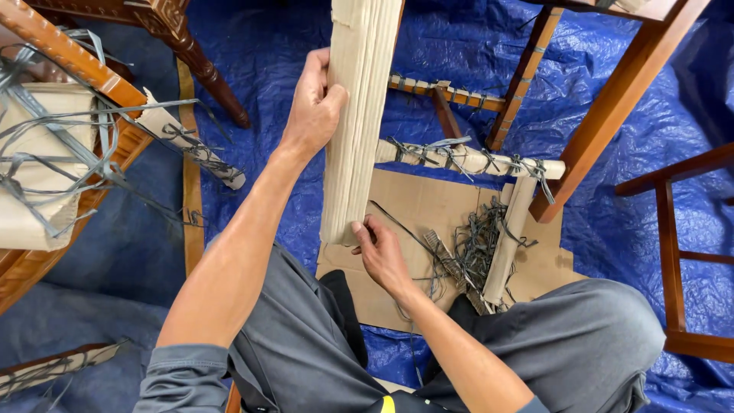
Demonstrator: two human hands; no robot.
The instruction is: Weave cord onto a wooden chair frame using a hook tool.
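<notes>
A tall folded strip of tan corrugated cardboard [358, 115] stands upright in front of me, wrapped around a wooden chair leg. My left hand [312, 103] grips its left edge near the middle, thumb on the front. My right hand [380, 252] pinches the strip's lower right corner, fingers closed on the edge. Under it a flat cardboard sheet [417, 206] lies on the blue tarp [290, 53]. I sit cross-legged in grey trousers.
Cardboard-wrapped chair rails [466, 159] tied with grey plastic strapping cross behind the strip. A tangle of cut strapping [474, 241] lies on the sheet. Another wrapped wooden chair [61, 138] stands at left, and bare wooden frame parts [673, 252] at right.
</notes>
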